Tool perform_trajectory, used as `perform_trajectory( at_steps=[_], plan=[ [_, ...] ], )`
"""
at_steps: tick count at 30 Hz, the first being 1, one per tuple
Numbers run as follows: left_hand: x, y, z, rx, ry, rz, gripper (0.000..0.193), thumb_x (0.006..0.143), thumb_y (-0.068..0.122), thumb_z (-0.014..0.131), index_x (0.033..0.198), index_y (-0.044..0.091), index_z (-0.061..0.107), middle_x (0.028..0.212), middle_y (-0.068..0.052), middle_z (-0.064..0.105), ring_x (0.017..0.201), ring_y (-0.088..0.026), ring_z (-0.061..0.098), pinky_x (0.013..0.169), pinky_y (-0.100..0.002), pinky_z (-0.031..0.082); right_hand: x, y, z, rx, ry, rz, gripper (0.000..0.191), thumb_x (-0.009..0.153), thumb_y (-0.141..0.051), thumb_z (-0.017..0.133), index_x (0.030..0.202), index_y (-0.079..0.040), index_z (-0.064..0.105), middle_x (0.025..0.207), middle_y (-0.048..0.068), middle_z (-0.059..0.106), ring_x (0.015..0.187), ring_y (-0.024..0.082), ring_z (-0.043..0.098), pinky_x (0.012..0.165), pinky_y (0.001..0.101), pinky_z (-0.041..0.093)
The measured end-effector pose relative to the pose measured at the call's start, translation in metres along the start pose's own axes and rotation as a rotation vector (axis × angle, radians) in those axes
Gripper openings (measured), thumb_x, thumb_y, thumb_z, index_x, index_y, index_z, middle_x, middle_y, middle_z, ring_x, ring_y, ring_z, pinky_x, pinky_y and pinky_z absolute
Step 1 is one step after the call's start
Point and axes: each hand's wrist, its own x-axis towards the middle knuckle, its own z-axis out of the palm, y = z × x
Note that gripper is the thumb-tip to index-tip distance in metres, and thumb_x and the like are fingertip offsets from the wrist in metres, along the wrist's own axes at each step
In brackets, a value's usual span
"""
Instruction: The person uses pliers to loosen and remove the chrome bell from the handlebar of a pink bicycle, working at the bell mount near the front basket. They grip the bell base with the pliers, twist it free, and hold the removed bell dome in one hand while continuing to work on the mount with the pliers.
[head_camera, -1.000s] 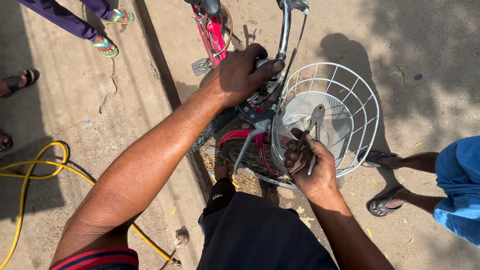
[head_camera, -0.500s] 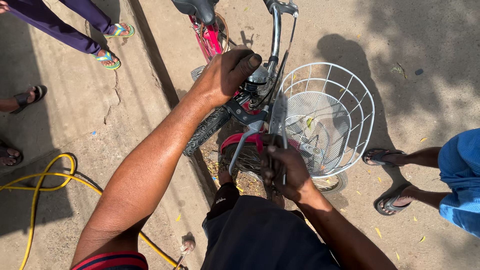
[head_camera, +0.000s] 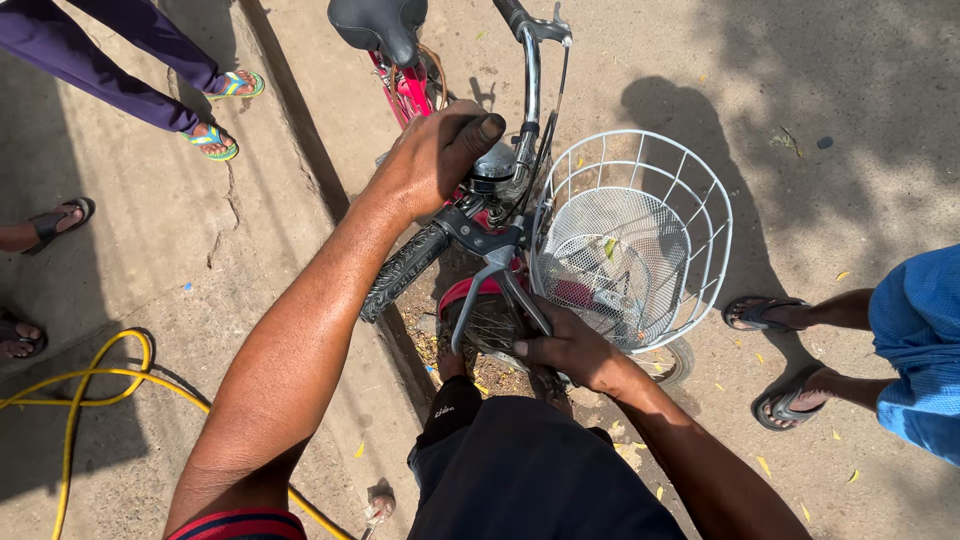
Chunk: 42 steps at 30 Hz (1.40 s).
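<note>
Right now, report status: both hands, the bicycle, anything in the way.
Left hand clamped on handlebar stem. Right hand gripping grey fork leg of pink bicycle, beside white wire basket. Bystanders' sandalled feet close on the right.

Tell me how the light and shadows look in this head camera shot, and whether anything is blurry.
Head view: hard sunlight from above, sharp dark shadows on the ground beside the white wire basket; bright sheen on the left hand and its forearm; the right hand by the front wheel sits partly shaded; focus is crisp throughout, with slight wide-angle stretch at the edges near the yellow hose.
</note>
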Motion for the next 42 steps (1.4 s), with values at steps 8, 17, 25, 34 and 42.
perform_trajectory(
  at_steps=[8,17,25,34,42],
  plan=[
    [0.003,-0.001,-0.001,-0.089,0.026,-0.085,0.102,0.087,0.092,0.026,0.103,0.001,0.067,0.082,-0.015,0.065,0.083,-0.030,0.067,0.077,-0.046,0.051,0.007,-0.007,-0.015,0.786,0.440,0.043,0.040,0.088,-0.019,0.063,0.122,0.002,0.056,0.077,0.008,0.063,0.060,0.015,0.060,0.054,0.0291,0.050],
    [0.008,-0.001,0.003,-0.084,0.012,-0.143,0.108,0.087,0.093,0.028,0.135,0.002,0.062,0.115,-0.022,0.072,0.115,-0.033,0.070,0.097,-0.045,0.052,0.002,0.012,-0.025,0.446,0.171,0.071,0.044,0.090,-0.024,0.065,0.128,-0.004,0.056,0.075,0.008,0.064,0.056,0.017,0.064,0.047,0.0324,0.053],
    [-0.044,0.019,0.004,-0.249,-0.168,-0.123,0.106,0.076,0.028,0.081,0.163,0.008,0.024,0.146,-0.024,0.059,0.138,-0.029,0.058,0.113,-0.039,0.045,0.009,0.027,-0.009,0.343,0.277,-0.031,0.028,0.095,-0.021,0.068,0.114,-0.002,0.059,0.079,0.005,0.062,0.056,0.012,0.057,0.048,0.0269,0.047],
    [-0.056,0.020,0.000,-0.327,-0.200,-0.100,0.119,0.069,0.016,0.086,0.163,0.003,0.014,0.155,-0.024,0.049,0.143,-0.030,0.051,0.115,-0.038,0.043,0.026,0.039,0.026,0.276,0.499,-0.026,0.052,0.090,-0.018,0.071,0.133,0.002,0.052,0.075,0.007,0.055,0.056,0.017,0.049,0.048,0.0322,0.040],
    [-0.049,0.037,0.002,-0.233,-0.146,-0.072,0.123,0.065,0.017,0.094,0.161,0.006,0.018,0.155,-0.022,0.050,0.146,-0.031,0.047,0.121,-0.041,0.035,0.014,0.041,0.016,-0.261,0.509,-0.290,0.063,0.084,-0.013,0.069,0.141,-0.002,0.044,0.080,0.005,0.059,0.065,0.014,0.055,0.055,0.0321,0.048]
  ],
)
